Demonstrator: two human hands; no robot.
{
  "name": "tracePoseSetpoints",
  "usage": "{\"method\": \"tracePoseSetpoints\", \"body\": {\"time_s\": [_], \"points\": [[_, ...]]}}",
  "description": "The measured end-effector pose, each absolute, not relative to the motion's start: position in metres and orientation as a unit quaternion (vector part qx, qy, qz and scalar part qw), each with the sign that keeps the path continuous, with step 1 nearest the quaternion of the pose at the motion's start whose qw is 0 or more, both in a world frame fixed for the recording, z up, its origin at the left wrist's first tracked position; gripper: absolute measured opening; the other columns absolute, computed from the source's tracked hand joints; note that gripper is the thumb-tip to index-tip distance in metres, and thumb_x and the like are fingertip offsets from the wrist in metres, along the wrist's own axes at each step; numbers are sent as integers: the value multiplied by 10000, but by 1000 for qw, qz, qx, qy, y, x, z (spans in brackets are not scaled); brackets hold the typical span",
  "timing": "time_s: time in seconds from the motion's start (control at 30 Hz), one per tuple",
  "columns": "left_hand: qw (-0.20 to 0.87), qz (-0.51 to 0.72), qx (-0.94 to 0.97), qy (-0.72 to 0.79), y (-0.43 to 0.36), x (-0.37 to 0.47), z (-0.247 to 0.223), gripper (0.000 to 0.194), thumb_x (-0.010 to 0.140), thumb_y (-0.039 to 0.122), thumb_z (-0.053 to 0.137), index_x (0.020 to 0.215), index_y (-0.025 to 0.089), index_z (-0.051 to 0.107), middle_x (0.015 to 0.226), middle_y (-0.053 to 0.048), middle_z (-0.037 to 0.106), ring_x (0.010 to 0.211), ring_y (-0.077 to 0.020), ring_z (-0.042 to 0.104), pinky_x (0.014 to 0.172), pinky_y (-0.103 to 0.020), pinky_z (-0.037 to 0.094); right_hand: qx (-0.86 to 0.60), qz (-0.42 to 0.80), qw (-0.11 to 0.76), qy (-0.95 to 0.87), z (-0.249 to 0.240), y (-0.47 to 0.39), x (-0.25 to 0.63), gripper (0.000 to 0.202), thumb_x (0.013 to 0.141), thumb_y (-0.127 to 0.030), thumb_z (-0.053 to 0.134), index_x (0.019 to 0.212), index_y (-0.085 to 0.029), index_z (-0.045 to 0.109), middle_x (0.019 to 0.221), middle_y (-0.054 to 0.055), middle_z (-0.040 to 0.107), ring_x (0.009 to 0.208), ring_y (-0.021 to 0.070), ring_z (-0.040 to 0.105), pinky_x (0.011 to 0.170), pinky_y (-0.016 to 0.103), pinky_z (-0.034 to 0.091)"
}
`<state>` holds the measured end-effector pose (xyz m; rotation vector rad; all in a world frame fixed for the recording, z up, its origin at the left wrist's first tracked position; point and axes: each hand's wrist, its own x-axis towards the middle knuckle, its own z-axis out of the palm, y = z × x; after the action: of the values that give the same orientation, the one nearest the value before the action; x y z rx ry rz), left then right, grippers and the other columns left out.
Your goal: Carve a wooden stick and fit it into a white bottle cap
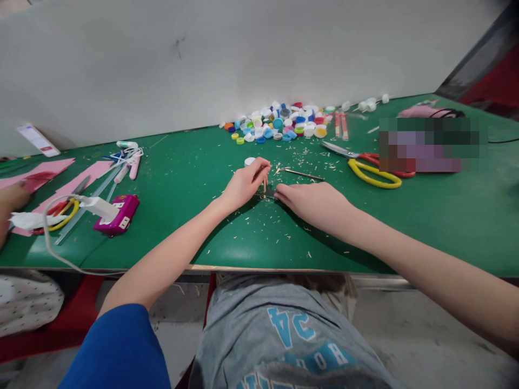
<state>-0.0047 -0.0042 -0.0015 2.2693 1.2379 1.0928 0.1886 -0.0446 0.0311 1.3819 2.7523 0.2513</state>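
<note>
My left hand (246, 181) is closed in a pinch around a thin wooden stick (265, 185), which stands roughly upright with its lower end near the green tabletop. Close by, my right hand (310, 200) pinches a small dark flat piece that looks like a blade (268, 192), its edge at the stick's lower part. Whether the two touch is hard to make out. Pale wood shavings (279, 222) are scattered around both hands. Just behind my left fingers lies a white bottle cap (249, 161). Beyond my right hand rests a slim metallic rod (304, 174).
Many coloured bottle caps (279, 123) are heaped against the wall. Yellow-and-red-handled scissors (375, 168) lie to the right. On the left are a magenta power socket (121, 216) with a white plug and cable, pink sheets (87, 178), glue guns, and another person's hand (14, 200).
</note>
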Motion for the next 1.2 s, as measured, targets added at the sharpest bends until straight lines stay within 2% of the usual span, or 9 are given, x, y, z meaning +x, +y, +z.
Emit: {"method": "tracePoseSetpoints", "body": {"time_s": [0.37, 0.67, 0.9, 1.2], "points": [[157, 385, 802, 429, -3, -6, -4, 199, 995, 330, 397, 1029, 195, 540, 775, 13, 669, 682, -77, 607, 715, -219, 468, 447, 96, 49, 888, 36, -49, 186, 363, 1024, -353, 232, 1056, -197, 558, 872, 75, 687, 670, 166, 628, 509, 304, 183], [163, 387, 800, 428, -3, -6, -4, 204, 994, 332, 401, 1033, 191, 542, 773, 11, 664, 683, -80, 595, 715, -215, 457, 448, 91, 58, 887, 37, -50, 185, 376, 1029, -360, 221, 1067, -198, 558, 886, 81, 702, 676, 181, 627, 539, 291, 226], [156, 385, 803, 428, -1, -6, -5, 211, 996, 329, 395, 1048, 195, 549, 779, 9, 669, 695, -80, 599, 723, -218, 466, 440, 95, 48, 892, 35, -49, 187, 365, 1029, -362, 225, 1030, -193, 548, 838, 71, 685, 642, 157, 612, 522, 296, 201], [173, 385, 797, 433, -4, -5, -2, 207, 991, 344, 397, 1029, 199, 541, 782, 3, 661, 698, -90, 596, 728, -233, 469, 443, 89, 59, 890, 39, -51, 185, 371, 1028, -368, 232, 1012, -201, 563, 857, 58, 692, 688, 171, 632, 517, 299, 185]]}}
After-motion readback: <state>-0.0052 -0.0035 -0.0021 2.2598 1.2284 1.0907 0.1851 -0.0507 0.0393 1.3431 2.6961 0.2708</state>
